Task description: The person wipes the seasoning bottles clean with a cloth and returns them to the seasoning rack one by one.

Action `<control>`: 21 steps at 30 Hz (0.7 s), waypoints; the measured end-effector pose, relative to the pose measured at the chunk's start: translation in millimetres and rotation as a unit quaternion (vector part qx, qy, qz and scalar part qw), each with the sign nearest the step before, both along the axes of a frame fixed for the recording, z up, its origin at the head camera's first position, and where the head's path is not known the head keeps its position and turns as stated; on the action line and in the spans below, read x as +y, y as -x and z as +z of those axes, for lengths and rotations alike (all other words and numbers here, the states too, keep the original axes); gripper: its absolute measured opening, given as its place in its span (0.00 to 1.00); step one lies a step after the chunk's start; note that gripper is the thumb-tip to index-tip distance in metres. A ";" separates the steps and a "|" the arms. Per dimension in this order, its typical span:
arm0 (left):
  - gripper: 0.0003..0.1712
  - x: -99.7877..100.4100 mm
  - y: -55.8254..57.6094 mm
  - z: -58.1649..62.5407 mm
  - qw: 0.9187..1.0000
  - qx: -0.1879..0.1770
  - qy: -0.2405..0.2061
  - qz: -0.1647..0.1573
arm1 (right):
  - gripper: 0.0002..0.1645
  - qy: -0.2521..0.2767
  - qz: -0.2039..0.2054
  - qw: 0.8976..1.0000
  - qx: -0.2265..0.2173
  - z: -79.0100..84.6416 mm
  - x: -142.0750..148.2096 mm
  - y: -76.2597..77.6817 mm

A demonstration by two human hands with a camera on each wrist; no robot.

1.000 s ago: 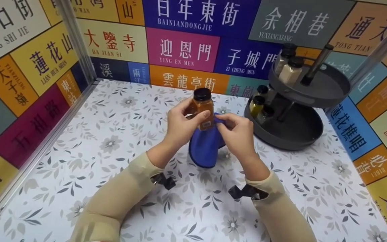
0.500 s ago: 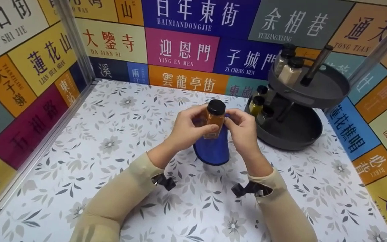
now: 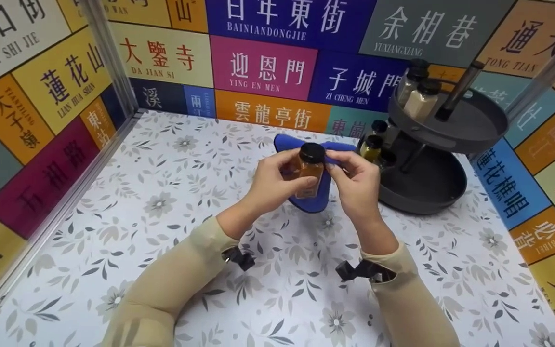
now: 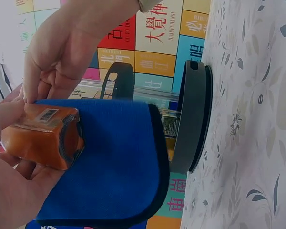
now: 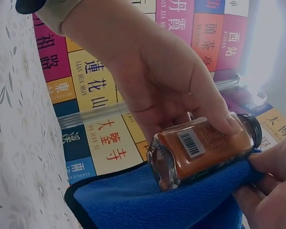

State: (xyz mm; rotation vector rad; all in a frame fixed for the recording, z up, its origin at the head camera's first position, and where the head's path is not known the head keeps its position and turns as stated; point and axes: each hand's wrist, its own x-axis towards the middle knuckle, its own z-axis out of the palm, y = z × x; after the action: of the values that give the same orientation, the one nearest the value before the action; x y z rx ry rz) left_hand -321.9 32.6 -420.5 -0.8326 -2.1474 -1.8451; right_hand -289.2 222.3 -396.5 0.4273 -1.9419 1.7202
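A clear spice jar (image 3: 309, 176) full of orange-brown powder, with a black lid, stands upright in my left hand (image 3: 277, 180), thumb across its near side. In the right wrist view a barcode label shows on the jar (image 5: 200, 148). Behind the jar hangs a blue cloth (image 3: 306, 204) with dark edging. My right hand (image 3: 357, 180) pinches the cloth by the jar's lid, thumb and fingertips together. From the left wrist view, the cloth (image 4: 117, 162) spreads flat beside the jar's base (image 4: 71, 138).
A black two-tier round rack (image 3: 422, 188) stands at the right. Pale and dark-lidded jars (image 3: 421, 100) sit on its upper tier, and several small bottles (image 3: 370, 147) on the lower. Sign-printed walls (image 3: 263, 67) enclose the floral tabletop (image 3: 171, 270).
Both hands and the jar have shifted a little to the right, and the jar came lower. The cloth has been drawn upward, its upper edges now spread out behind the jar.
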 end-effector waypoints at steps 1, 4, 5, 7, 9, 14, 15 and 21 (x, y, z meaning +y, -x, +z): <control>0.29 -0.5 0.6 -0.4 1.000 -0.001 0.001 0.006 | 0.12 -0.004 -0.002 1.000 0.000 -0.2 -0.6 0.0; 0.29 -2.0 2.0 -0.4 1.000 -0.004 0.011 0.018 | 0.12 -0.019 -0.009 1.000 0.008 -1.2 -2.7 -0.5; 0.29 -2.8 2.2 -0.2 1.000 -0.007 0.013 0.020 | 0.12 -0.026 -0.010 1.000 0.013 -1.4 -3.6 -1.1; 0.29 -4.4 3.2 -0.2 0.999 -0.011 0.017 0.028 | 0.12 -0.041 -0.013 0.999 0.027 -2.0 -5.2 -2.3; 0.28 -6.0 4.5 -1.2 0.999 -0.018 0.013 0.036 | 0.12 -0.061 -0.014 0.997 0.041 -2.9 -7.3 -3.6; 0.26 -8.5 5.5 -0.5 0.998 -0.041 0.003 0.040 | 0.12 -0.088 -0.029 0.995 0.048 -4.6 -10.2 -2.3; 0.26 -8.5 5.9 -0.6 0.998 -0.045 0.005 0.034 | 0.12 -0.084 -0.033 0.995 0.042 -5.9 -10.1 -1.1; 0.24 -6.8 10.0 0.5 0.999 -0.042 0.033 -0.001 | 0.12 -0.038 -0.031 0.999 0.006 -11.4 -5.0 7.0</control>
State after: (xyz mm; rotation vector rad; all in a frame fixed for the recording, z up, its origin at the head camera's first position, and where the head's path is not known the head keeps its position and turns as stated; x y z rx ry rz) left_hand -331.9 25.8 -420.0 -0.7838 -2.2703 -1.8498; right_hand -296.2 217.3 -407.9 0.3994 -1.9954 1.6051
